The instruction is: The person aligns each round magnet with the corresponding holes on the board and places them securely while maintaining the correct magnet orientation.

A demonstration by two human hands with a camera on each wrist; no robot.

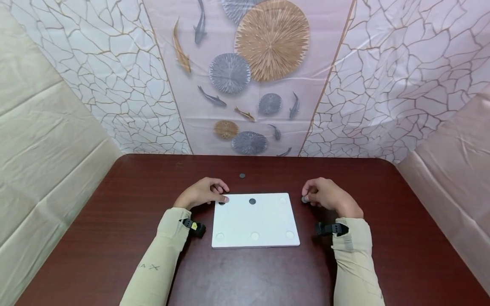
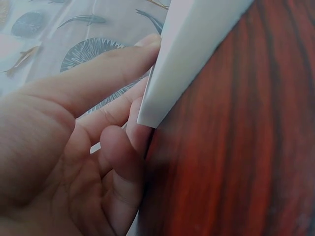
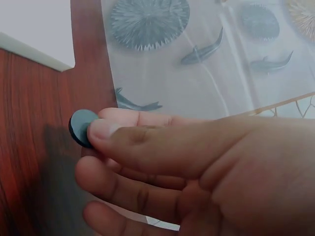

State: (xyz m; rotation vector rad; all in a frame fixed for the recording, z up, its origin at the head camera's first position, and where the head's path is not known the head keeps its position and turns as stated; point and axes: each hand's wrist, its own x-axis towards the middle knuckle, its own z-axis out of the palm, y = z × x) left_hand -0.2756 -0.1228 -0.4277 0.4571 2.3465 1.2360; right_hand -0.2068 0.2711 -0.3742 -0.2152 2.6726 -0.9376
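A white rectangular board (image 1: 254, 221) with shallow round recesses lies flat on the table. Dark round discs sit in its back-left and back-middle recesses; the back-middle disc (image 1: 252, 201) shows fully, while my left thumb partly covers the back-left disc (image 1: 221, 203). My left hand (image 1: 203, 193) holds the board's back-left corner, thumb on top and other fingers by the edge, as the left wrist view also shows. Right of the board, my right hand (image 1: 330, 196) pinches a small dark disc (image 3: 82, 128) between thumb and index finger, tilted and apart from the board.
Another loose dark disc (image 1: 242, 175) lies on the dark red-brown table (image 1: 153, 174) behind the board. Pale recesses show at the board's back right and along its front. A patterned cloth (image 1: 249, 106) hangs at the table's back edge. Both wrists wear black straps.
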